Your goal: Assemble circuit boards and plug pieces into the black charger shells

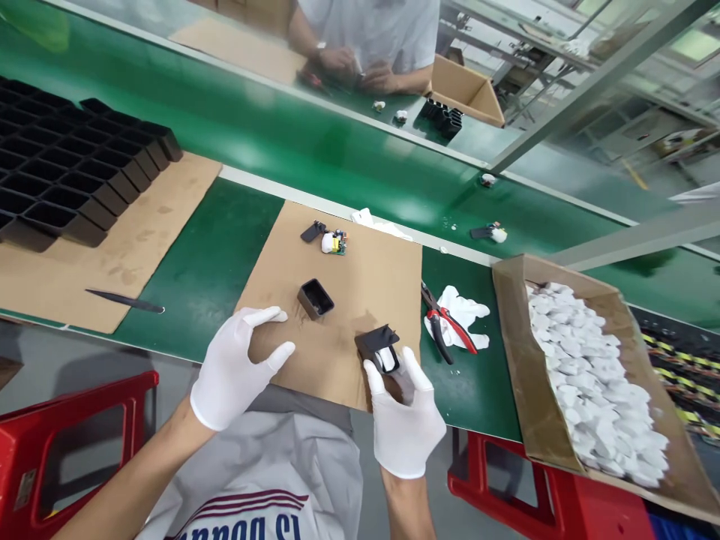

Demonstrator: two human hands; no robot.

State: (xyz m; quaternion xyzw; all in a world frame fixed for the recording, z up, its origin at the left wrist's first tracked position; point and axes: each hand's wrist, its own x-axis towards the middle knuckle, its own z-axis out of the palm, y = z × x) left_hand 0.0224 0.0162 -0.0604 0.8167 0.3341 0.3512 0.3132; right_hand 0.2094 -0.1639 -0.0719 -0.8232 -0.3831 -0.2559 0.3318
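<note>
My left hand [236,367], in a white glove, is open over the cardboard sheet [360,255], thumb and fingers apart and nothing between them. Just beyond its fingertips stands an open black plastic case [316,298]. My right hand [406,412], also gloved, has its thumb and fingers around the near end of another black plastic case [371,346]. White material shows inside that one, and a black pronged lid piece sits tilted at its top. Farther up the sheet lies a small circuit board [336,243] with a white wrapped part, beside a black lid piece [310,231].
Red-handled pliers [447,322] lie on a white glove [464,307] at right. Beyond is a carton [511,360] of white pieces. Rows of black cases [73,165] and black tweezers [124,300] are at left. A person [365,45] works across the green bench.
</note>
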